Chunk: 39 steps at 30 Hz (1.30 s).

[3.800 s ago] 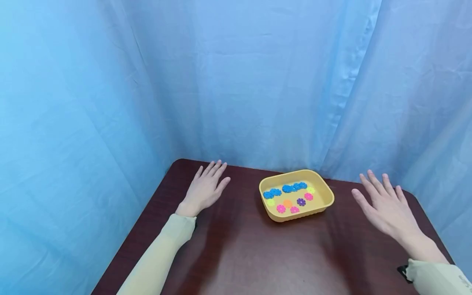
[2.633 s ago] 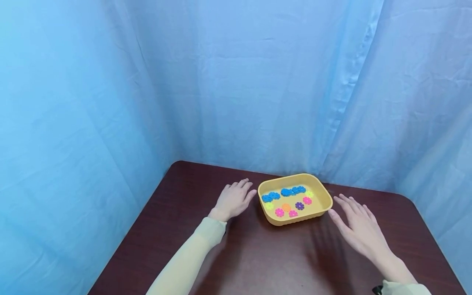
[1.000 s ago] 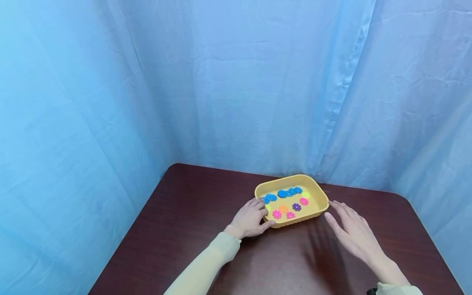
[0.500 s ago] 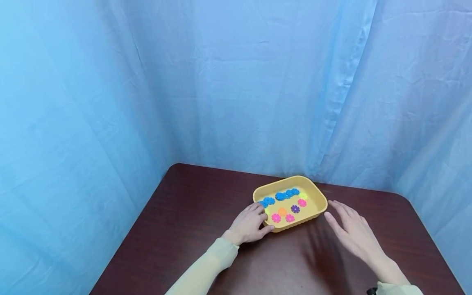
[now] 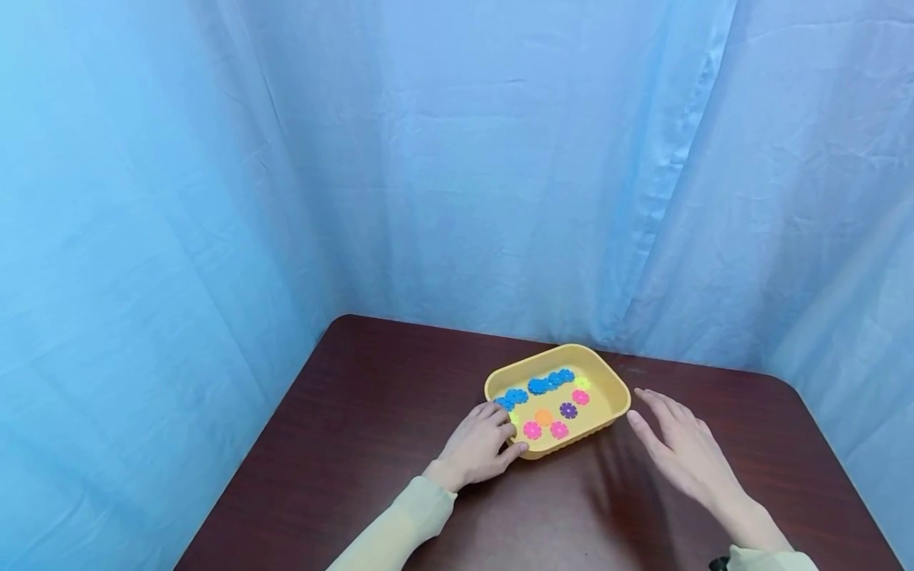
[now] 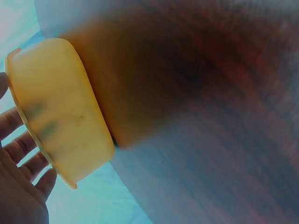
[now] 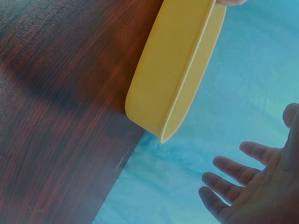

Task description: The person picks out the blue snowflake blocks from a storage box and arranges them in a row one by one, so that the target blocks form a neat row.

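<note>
A shallow yellow plastic bin (image 5: 604, 390) sits on the table with its right end turned away from me. Inside lie several flower-shaped plastic discs: blue ones (image 5: 539, 385) towards the back, a purple one (image 5: 568, 411), an orange one (image 5: 544, 417), plus pink and yellow ones. My left hand (image 5: 473, 448) grips the bin's near left rim. Its fingers hook over the edge, and they show as dark shapes through the wall (image 6: 60, 107) in the left wrist view. Near the right corner hovers my right hand (image 5: 687, 454), fingers spread and apart from the bin in the right wrist view.
The dark brown wooden table (image 5: 357, 396) has rounded back corners. Light blue curtain (image 5: 457, 159) hangs behind it and along both sides. The bin stands close to the table's back edge.
Both hands came inward from the table's sides. The left hand took hold of the bin's rim, and the bin has slid slightly left and nearer, turning a little. Lately the right hand stays still.
</note>
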Motion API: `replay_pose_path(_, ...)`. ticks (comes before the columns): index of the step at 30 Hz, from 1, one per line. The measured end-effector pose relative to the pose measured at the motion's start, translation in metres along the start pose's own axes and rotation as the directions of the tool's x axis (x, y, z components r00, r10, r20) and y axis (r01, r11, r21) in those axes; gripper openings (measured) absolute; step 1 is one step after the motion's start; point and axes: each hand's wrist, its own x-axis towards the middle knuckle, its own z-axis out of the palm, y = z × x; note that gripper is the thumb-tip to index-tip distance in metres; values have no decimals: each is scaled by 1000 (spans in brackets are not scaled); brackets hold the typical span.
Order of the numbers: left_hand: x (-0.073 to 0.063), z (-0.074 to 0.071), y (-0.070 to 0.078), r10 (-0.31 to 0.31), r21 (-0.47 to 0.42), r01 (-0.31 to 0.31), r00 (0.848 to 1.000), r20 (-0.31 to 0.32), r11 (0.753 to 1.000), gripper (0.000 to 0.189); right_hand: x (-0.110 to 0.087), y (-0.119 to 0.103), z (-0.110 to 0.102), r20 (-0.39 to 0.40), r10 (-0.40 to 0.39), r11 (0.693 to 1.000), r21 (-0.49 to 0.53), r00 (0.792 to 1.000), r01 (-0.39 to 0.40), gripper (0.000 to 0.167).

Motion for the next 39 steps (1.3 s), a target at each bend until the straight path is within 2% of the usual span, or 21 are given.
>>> replay_pose_path(10,-14,-1,6,-36,-6,36,999,-8,999,36,0,-1,1,-9,-13,1000,8,1000,13,53)
replay_pose_path(21,-30,-4,14,-26,-18,25,998,-59,1000,33,2,-6,4,-5,-26,1000,14,1000,26,54)
replay_pose_path(24,-29,-4,14,-23,-17,22,998,-59,1000,33,6,-5,4,4,-20,1000,15,1000,20,55)
replay_pose_path(31,-43,-7,18,-39,-17,38,996,-86,999,30,9,-9,8,3,-38,999,26,999,38,58)
replay_pose_path(39,-53,-11,22,-26,-1,26,994,-110,1000,28,12,-13,8,50,-14,999,48,999,11,64)
